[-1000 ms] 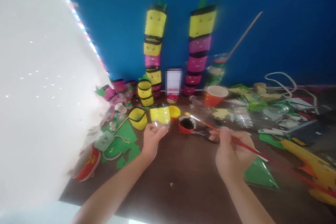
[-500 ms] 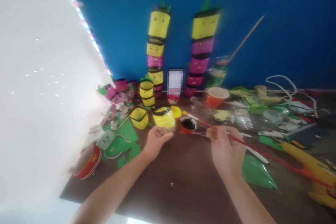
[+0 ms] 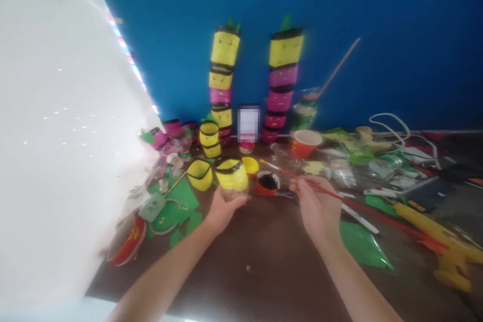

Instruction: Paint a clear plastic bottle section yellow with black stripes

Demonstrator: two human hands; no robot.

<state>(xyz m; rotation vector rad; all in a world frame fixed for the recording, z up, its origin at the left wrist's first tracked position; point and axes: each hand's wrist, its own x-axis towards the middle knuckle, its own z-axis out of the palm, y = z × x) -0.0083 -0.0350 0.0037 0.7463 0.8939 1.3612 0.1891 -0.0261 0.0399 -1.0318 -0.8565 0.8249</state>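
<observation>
My left hand (image 3: 225, 208) is closed around the lower part of a cut plastic cup (image 3: 231, 177), painted yellow with a black rim. In my right hand (image 3: 319, 206) is a long red-handled paintbrush (image 3: 289, 174), its yellowish tip pointing left above the pots. Between the two hands sits a small red pot of black paint (image 3: 267, 184), and behind it a yellow paint pot (image 3: 250, 165). Another yellow cup with a black rim (image 3: 199, 174) stands just left of the held one. The brush tip is apart from the cup.
Two stacked towers of painted cups (image 3: 221, 80) lean on the blue wall (image 3: 158, 35). A phone (image 3: 248, 123) stands between them. An orange paper cup (image 3: 305, 145), plastic scraps and a yellow glue gun (image 3: 445, 251) lie right; green paper (image 3: 184, 193) and a red bowl (image 3: 128, 241) lie left.
The whole view has shifted slightly. My left hand still grips the yellow cup, and my right hand still grips the brush, its tip hovering near the pots.
</observation>
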